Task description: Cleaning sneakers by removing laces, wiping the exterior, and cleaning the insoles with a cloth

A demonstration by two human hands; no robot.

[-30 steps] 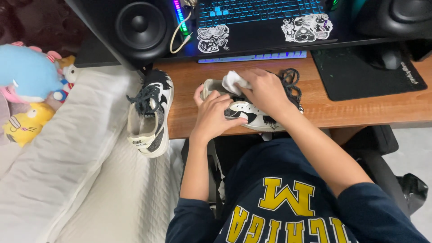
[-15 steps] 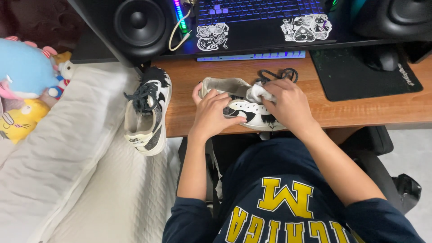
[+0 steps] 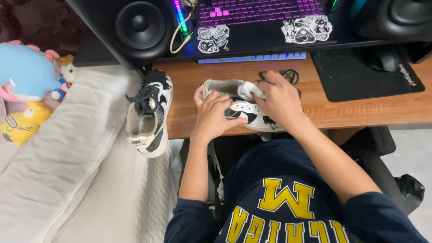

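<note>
A white and black sneaker (image 3: 245,112) lies on its side on the wooden desk (image 3: 342,110) in front of me. My left hand (image 3: 215,114) grips its heel end and holds it steady. My right hand (image 3: 279,99) presses a crumpled white cloth (image 3: 247,89) against the shoe's upper. Black laces (image 3: 290,74) lie loose on the desk just behind my right hand. A second matching sneaker (image 3: 150,114) with its laces in sits at the desk's left edge, overhanging the white bed.
A laptop with a lit keyboard (image 3: 261,18) and stickers sits at the back between two black speakers (image 3: 137,24). A black mouse pad (image 3: 364,74) with a mouse lies at right. Plush toys (image 3: 27,90) rest on the white bedding (image 3: 67,171) at left.
My right hand with the cloth has slid along the shoe, to the right and then back toward the opening. The left hand kept its grip. The keyboard light changed from blue to purple.
</note>
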